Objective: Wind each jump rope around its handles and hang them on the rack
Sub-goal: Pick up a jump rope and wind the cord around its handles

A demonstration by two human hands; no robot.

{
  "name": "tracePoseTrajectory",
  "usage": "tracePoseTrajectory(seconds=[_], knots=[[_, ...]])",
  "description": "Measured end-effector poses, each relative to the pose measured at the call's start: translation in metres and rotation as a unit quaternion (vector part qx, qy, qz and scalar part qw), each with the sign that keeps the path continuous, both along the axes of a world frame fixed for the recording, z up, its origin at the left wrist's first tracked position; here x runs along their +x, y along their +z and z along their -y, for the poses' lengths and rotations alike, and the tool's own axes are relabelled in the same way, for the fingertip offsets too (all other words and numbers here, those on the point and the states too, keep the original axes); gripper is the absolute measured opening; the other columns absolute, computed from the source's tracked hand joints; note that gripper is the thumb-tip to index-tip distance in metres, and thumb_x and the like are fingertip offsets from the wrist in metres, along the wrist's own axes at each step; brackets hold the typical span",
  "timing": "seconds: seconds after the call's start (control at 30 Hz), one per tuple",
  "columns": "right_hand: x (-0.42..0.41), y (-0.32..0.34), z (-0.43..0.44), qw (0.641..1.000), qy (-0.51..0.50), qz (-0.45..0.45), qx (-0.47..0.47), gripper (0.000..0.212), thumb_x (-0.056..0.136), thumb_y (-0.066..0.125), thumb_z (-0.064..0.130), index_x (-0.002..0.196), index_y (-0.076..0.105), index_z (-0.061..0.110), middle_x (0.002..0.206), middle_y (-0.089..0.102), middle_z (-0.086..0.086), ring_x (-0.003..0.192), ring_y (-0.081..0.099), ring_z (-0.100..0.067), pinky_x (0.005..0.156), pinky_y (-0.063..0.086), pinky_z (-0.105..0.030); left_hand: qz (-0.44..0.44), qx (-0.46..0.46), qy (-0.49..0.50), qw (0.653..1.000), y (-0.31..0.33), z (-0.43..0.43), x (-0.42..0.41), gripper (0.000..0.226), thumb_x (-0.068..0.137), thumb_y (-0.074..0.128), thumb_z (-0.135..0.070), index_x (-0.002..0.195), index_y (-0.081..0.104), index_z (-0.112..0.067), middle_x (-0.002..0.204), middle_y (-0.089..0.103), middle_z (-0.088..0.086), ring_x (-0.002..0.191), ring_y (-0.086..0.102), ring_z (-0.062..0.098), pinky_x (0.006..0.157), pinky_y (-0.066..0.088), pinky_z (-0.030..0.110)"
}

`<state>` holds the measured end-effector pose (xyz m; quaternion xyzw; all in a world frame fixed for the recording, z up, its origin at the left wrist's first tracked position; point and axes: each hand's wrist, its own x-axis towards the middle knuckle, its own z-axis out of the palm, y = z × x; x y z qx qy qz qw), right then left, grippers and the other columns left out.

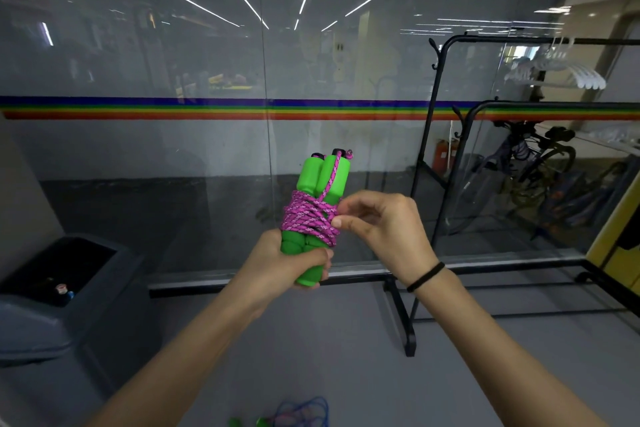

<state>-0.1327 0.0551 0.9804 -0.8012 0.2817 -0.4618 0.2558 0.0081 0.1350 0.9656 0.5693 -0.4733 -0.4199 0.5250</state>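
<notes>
Left grip was closed tight round the lower ends of the two green handles, which it held side by side and upright in front of the body, well above the floor. Right grip had its fingers curled, thumb and forefinger pinching the pink rope at the right edge of the coil. The coil sat round the middle of both handles, many turns, crossed and untidy. One strand ran diagonally up to the cap of the right-hand handle. No loose tail hung down, so the rope looked almost fully wound.

Step judged: end of winding, securing the last bit under the turns. The free end was hidden by the thumb, so cannot tell if it was tucked.

Next move would call for locking the end so the coil doesn't spring off, with a firm hold on the handles. The bundle then goes to the black rack, standing near at right by the glass wall. Its side hooks looked like the spot. The bundle showed no obvious loop, so a strand may need pulling free to hang it.

Second jump rope, blue, lay unwound on the floor at the bottom edge, not yet done. Grey bin stood at left.
</notes>
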Motion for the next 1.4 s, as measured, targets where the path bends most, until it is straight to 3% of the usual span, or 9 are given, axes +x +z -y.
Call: tracePoseTrajectory(seconds=[0.23, 0.4, 0.53, 0.67, 0.83, 0.97, 1.1, 1.27, 1.4], knots=[[-0.001, -0.005, 0.007, 0.99, 0.05, -0.094, -0.095, 0.011, 0.076, 0.072, 0.015, 0.076, 0.064, 0.006, 0.077, 0.057, 0.004, 0.072, 0.056, -0.011, 0.069, 0.051, -0.026, 0.043, 0.011, 0.014, 0.999, -0.004, -0.001, 0.006, 0.005, 0.076, 0.07, -0.002, 0.08, 0.067, -0.001, 0.063, 0.065, 0.01, 0.052, 0.064, 0.011, 0.051, 0.053, 0.021], [0.006, -0.006, 0.009, 0.993, 0.044, -0.023, -0.104, 0.009, 0.078, 0.07, 0.014, 0.084, 0.065, 0.01, 0.084, 0.062, -0.001, 0.078, 0.058, -0.01, 0.07, 0.05, -0.024, 0.027, -0.008, 0.027, 0.999, 0.001, 0.002, 0.009, 0.005, 0.076, 0.07, -0.005, 0.073, 0.069, -0.008, 0.067, 0.069, 0.009, 0.062, 0.066, 0.018, 0.067, 0.058, 0.034], [0.012, -0.007, 0.009, 0.994, 0.058, 0.028, -0.085, 0.013, 0.077, 0.07, 0.015, 0.09, 0.068, 0.013, 0.085, 0.063, -0.001, 0.078, 0.059, -0.01, 0.07, 0.051, -0.03, -0.001, 0.001, 0.008, 1.0, 0.006, 0.0, 0.01, 0.001, 0.078, 0.069, -0.008, 0.078, 0.068, -0.009, 0.069, 0.07, 0.007, 0.063, 0.067, 0.016, 0.066, 0.058, 0.031], [0.016, -0.005, 0.011, 0.993, 0.106, 0.057, -0.016, 0.02, 0.076, 0.068, 0.015, 0.097, 0.071, 0.016, 0.086, 0.06, -0.008, 0.078, 0.058, -0.023, 0.072, 0.05, -0.04, -0.005, 0.011, 0.003, 1.0, 0.008, 0.001, 0.014, 0.001, 0.078, 0.069, -0.009, 0.079, 0.068, -0.008, 0.069, 0.069, 0.008, 0.063, 0.067, 0.017, 0.064, 0.058, 0.031], [0.02, -0.002, 0.015, 0.993, 0.1, -0.055, -0.031, 0.018, 0.075, 0.07, 0.007, 0.094, 0.07, 0.008, 0.077, 0.05, 0.007, 0.07, 0.049, -0.011, 0.067, 0.044, -0.024, 0.049, 0.018, 0.02, 0.998, 0.001, 0.003, 0.02, 0.003, 0.076, 0.068, -0.002, 0.077, 0.068, 0.001, 0.066, 0.067, 0.013, 0.059, 0.064, 0.019, 0.055, 0.054, 0.026], [0.017, -0.009, 0.019, 0.973, 0.077, -0.198, -0.093, 0.014, 0.075, 0.071, 0.02, 0.088, 0.066, 0.016, 0.074, 0.046, 0.013, 0.074, 0.052, -0.012, 0.07, 0.049, -0.037, 0.06, 0.056, -0.002, 0.997, -0.016, 0.004, 0.025, 0.004, 0.076, 0.069, 0.001, 0.072, 0.067, 0.0, 0.063, 0.066, 0.014, 0.054, 0.061, 0.019, 0.049, 0.049, 0.022], [0.008, -0.021, 0.019, 0.933, 0.045, -0.318, -0.163, 0.018, 0.083, 0.061, 0.032, 0.092, 0.054, 0.017, 0.088, 0.051, 0.006, 0.087, 0.053, -0.018, 0.068, 0.043, -0.034, 0.027, 0.097, -0.039, 0.994, -0.028, 0.004, 0.023, 0.011, 0.063, 0.073, -0.008, 0.066, 0.068, 0.001, 0.059, 0.066, 0.017, 0.046, 0.059, 0.018, 0.04, 0.044, 0.02], [0.004, -0.024, 0.022, 0.953, 0.041, -0.254, -0.163, 0.015, 0.089, 0.054, 0.022, 0.092, 0.051, 0.008, 0.095, 0.055, -0.011, 0.084, 0.053, -0.027, 0.07, 0.045, -0.04, -0.063, 0.119, -0.04, 0.99, -0.03, 0.01, 0.019, 0.037, 0.054, 0.075, -0.017, 0.083, 0.069, 0.004, 0.072, 0.071, 0.018, 0.059, 0.066, 0.022, 0.051, 0.053, 0.028], [0.014, -0.017, 0.018, 0.972, -0.031, -0.162, -0.166, 0.027, 0.091, 0.042, 0.029, 0.094, 0.049, 0.003, 0.095, 0.052, -0.014, 0.078, 0.055, -0.031, 0.068, 0.045, -0.041, -0.148, 0.076, -0.014, 0.986, -0.019, 0.017, 0.006, 0.016, 0.077, 0.069, -0.004, 0.09, 0.065, 0.004, 0.065, 0.069, 0.014, 0.053, 0.065, 0.017, 0.052, 0.058, 0.028]])
